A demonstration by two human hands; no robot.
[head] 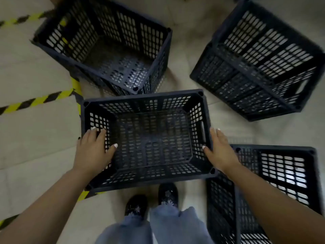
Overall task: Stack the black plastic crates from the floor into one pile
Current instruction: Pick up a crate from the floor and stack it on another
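Observation:
A black perforated plastic crate [147, 103] sits open side up right in front of me, centred in the head view. My left hand [93, 148] lies over its left rim, thumb inside the wall and fingers on top. My right hand [219, 148] presses flat against the outside of its right wall, thumb hooked on the rim. Another crate [105, 41] stands upright at the upper left. A third crate [260, 55] lies tilted at the upper right. One more crate [274, 173] rests at the lower right, partly under my right forearm.
Yellow-and-black hazard tape [37, 101] runs across the pale floor on the left and passes under the centre crate. My two dark shoes [151, 199] and jeans legs stand just behind the centre crate. Bare floor [190, 43] separates the two far crates.

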